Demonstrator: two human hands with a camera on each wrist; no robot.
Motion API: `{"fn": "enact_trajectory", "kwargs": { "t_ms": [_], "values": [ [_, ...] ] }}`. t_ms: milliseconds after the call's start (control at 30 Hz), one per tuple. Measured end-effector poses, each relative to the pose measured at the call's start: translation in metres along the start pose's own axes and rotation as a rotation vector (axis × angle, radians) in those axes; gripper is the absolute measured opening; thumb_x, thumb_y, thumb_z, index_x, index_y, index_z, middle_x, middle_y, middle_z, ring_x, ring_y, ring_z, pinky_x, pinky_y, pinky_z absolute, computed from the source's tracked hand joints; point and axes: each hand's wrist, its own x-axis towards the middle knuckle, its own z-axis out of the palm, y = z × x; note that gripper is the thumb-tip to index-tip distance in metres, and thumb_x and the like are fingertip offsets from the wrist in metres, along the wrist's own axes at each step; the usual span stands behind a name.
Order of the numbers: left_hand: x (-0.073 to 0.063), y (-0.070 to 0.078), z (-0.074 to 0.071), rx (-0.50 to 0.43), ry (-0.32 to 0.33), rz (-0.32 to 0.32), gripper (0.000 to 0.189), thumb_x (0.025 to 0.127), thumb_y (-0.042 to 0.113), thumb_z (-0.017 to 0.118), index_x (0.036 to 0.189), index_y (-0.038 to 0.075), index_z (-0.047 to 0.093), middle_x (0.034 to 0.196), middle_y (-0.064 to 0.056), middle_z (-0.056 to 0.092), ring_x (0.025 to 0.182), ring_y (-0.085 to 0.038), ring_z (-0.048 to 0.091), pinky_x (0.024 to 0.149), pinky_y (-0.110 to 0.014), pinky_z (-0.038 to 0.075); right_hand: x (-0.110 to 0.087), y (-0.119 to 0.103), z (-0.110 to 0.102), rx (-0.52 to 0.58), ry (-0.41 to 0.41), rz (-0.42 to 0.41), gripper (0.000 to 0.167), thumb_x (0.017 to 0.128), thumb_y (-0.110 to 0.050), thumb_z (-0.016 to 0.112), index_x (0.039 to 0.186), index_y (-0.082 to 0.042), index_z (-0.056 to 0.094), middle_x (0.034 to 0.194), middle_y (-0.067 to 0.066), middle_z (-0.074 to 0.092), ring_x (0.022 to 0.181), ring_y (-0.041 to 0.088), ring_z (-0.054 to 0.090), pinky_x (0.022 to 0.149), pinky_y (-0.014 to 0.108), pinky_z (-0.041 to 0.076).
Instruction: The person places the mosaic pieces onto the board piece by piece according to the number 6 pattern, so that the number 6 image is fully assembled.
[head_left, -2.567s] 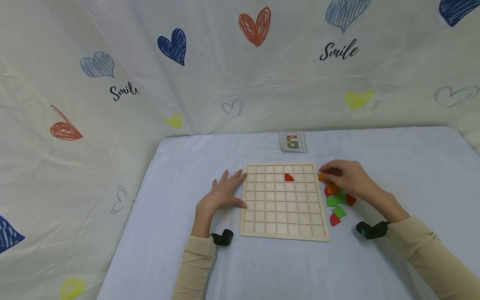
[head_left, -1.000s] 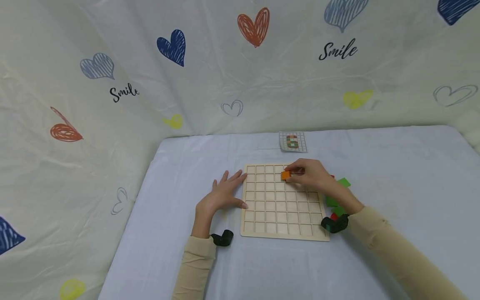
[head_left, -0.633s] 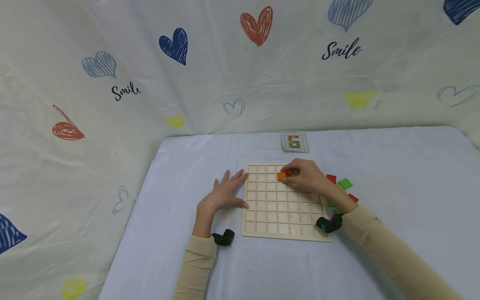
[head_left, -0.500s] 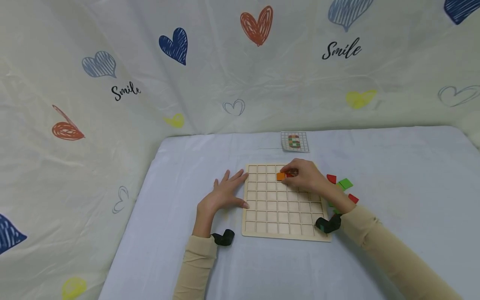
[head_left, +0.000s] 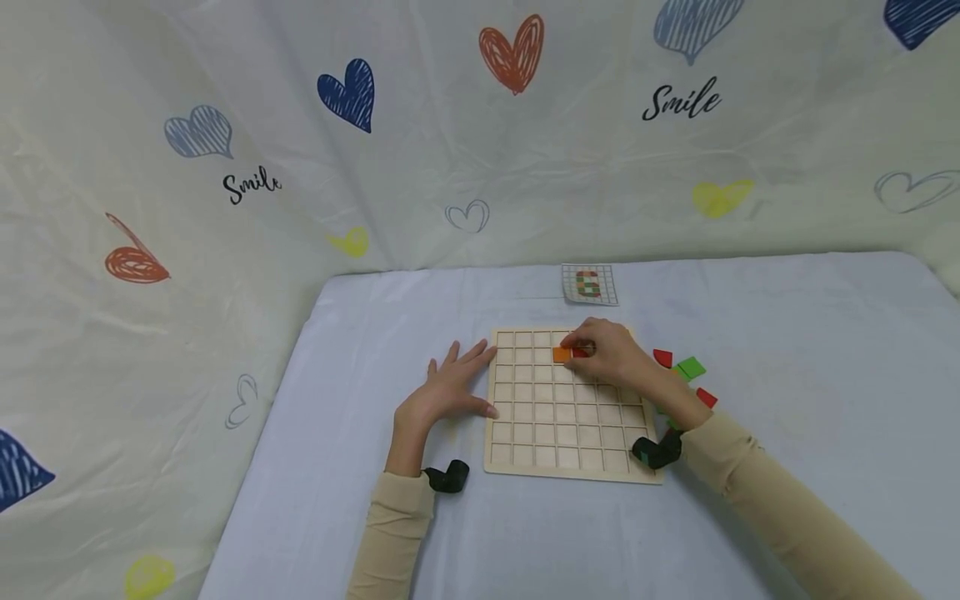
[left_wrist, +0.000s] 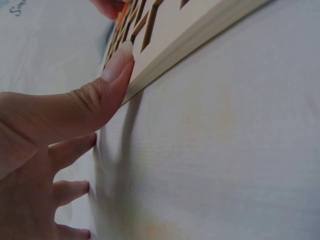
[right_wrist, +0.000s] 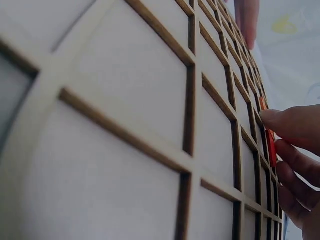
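A wooden grid board [head_left: 570, 417] lies on the pale blue tablecloth. My right hand [head_left: 607, 354] is over its upper rows and pinches an orange square tile [head_left: 562, 354], set down against a cell beside a red piece [head_left: 579, 353] mostly hidden by the fingers. In the right wrist view my fingertips [right_wrist: 292, 131] touch the red-orange tile edge [right_wrist: 267, 140] on the board [right_wrist: 125, 130]. My left hand [head_left: 446, 392] lies flat with fingers spread, its thumb [left_wrist: 107, 75] pressed against the board's left edge [left_wrist: 185, 45].
Loose red and green tiles [head_left: 686, 371] lie right of the board, partly behind my right forearm. A small pattern card [head_left: 589, 284] lies beyond the board. A heart-printed cloth [head_left: 480, 125] hangs behind the table.
My right hand carried the orange tile from the loose pile at the right onto the board's second row, then lowered it beside the red piece. The left hand stayed put.
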Motion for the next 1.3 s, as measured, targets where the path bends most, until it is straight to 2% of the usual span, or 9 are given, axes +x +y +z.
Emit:
{"fn": "enact_trajectory", "kwargs": {
  "t_ms": [200,300,700,833,933,1100,1300],
  "values": [
    [0.000,0.001,0.000,-0.003,0.000,-0.002,0.103,0.079,0.031,0.089,0.163,0.022,0.032,0.173,0.001,0.018,0.160,-0.037,-0.004,0.122,-0.071,-0.003,-0.008,0.002,-0.004,-0.040,0.022,-0.004,0.025,0.087,-0.009,0.078,0.111,-0.002,0.077,0.107,0.014,0.072,0.099,0.031,0.063,0.088,0.049,0.053],
    [-0.001,0.001,0.000,0.000,0.004,-0.002,0.103,0.079,0.031,0.089,0.163,0.022,0.032,0.173,0.000,0.018,0.160,-0.038,-0.003,0.122,-0.071,-0.002,-0.013,0.004,-0.009,-0.041,0.029,0.001,0.025,0.088,-0.008,0.077,0.111,-0.001,0.077,0.107,0.015,0.072,0.101,0.034,0.064,0.090,0.053,0.053],
    [-0.001,0.001,0.001,0.011,0.007,0.004,0.102,0.079,0.031,0.089,0.163,0.020,0.032,0.173,0.000,0.020,0.160,-0.039,-0.001,0.122,-0.072,-0.001,-0.043,0.018,-0.033,-0.056,0.030,0.062,0.029,0.088,-0.010,0.076,0.116,0.001,0.075,0.113,0.016,0.073,0.105,0.034,0.062,0.090,0.051,0.051],
    [-0.001,0.002,0.001,0.011,0.006,0.008,0.102,0.079,0.031,0.089,0.163,0.020,0.032,0.173,0.000,0.019,0.160,-0.039,-0.002,0.121,-0.073,-0.001,-0.054,0.024,-0.041,-0.044,0.034,0.086,0.029,0.089,-0.010,0.077,0.115,0.000,0.076,0.110,0.013,0.072,0.093,0.029,0.058,0.078,0.040,0.051],
    [-0.001,0.002,0.001,0.011,0.003,0.007,0.102,0.080,0.031,0.089,0.164,0.021,0.031,0.173,0.000,0.019,0.160,-0.039,-0.002,0.121,-0.073,-0.001,-0.059,0.028,-0.046,-0.065,0.043,0.087,0.028,0.088,-0.010,0.078,0.114,-0.001,0.076,0.109,0.013,0.072,0.089,0.027,0.055,0.074,0.036,0.050],
    [-0.001,0.001,0.001,0.017,0.006,0.010,0.102,0.080,0.031,0.088,0.164,0.021,0.030,0.173,0.000,0.018,0.160,-0.039,-0.002,0.121,-0.073,-0.001,-0.066,0.035,-0.051,-0.106,0.076,0.087,0.029,0.089,-0.010,0.079,0.115,0.002,0.075,0.112,0.018,0.073,0.099,0.032,0.062,0.085,0.050,0.057],
    [-0.001,0.000,0.002,0.016,0.005,0.013,0.103,0.080,0.031,0.088,0.164,0.021,0.029,0.173,0.001,0.017,0.160,-0.038,-0.004,0.121,-0.073,-0.002,-0.073,0.044,-0.057,-0.113,0.079,0.147,0.034,0.091,-0.014,0.078,0.119,0.005,0.072,0.114,0.022,0.071,0.105,0.037,0.061,0.091,0.058,0.055]
  ]
}}
